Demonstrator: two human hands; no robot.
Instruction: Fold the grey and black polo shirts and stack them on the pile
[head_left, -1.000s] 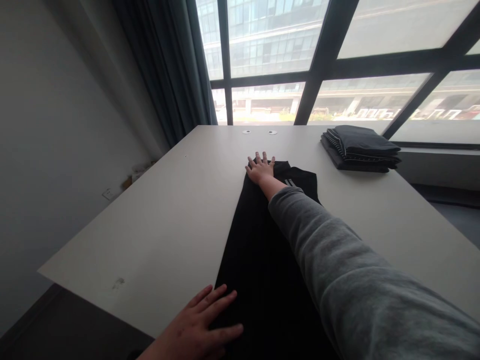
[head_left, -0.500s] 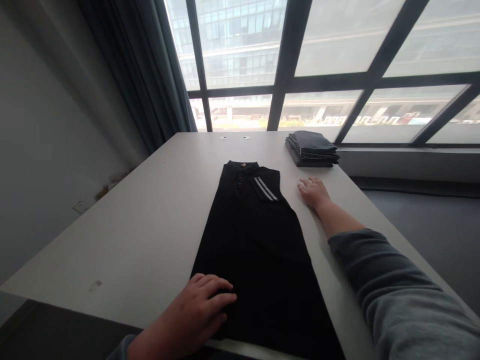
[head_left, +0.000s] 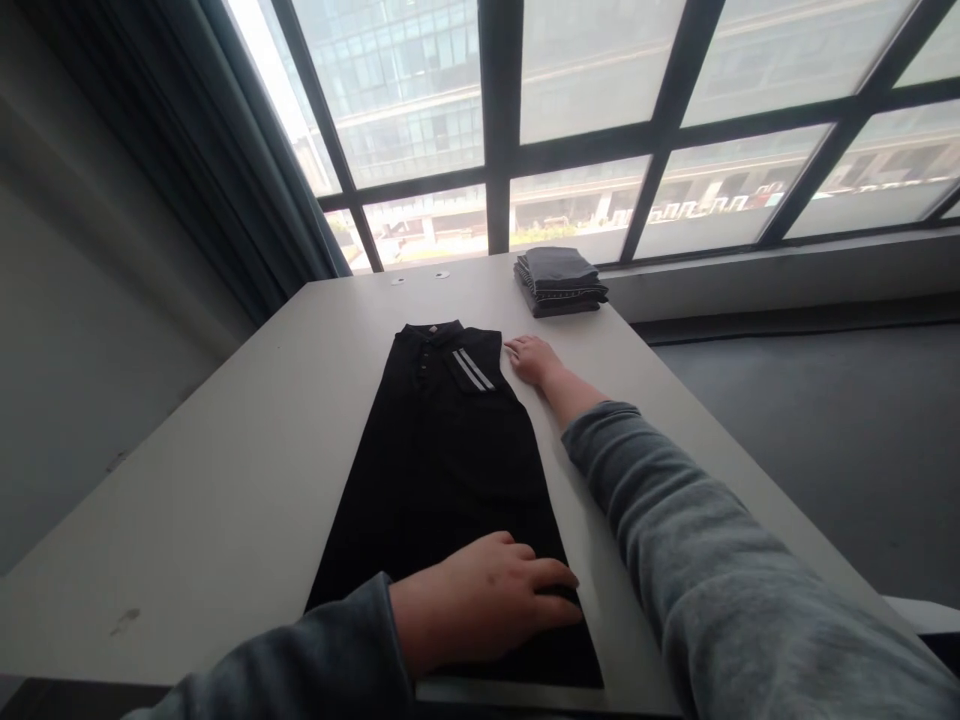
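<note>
A black polo shirt lies folded into a long narrow strip on the white table, collar at the far end, with two white stripes near the top. My left hand rests flat on the shirt's near hem, fingers pointing right. My right hand lies on the table at the shirt's far right edge, beside the striped part, fingers slightly spread; whether it touches the cloth is unclear.
A stack of folded dark garments sits at the table's far right corner. Two small round caps are set in the far tabletop. A dark curtain hangs left of the window. The table's right edge drops to grey floor.
My right hand left the collar, swung out to the right, then came back to the shirt's far right edge. My left hand slid rightward across the hem. The view turned right.
</note>
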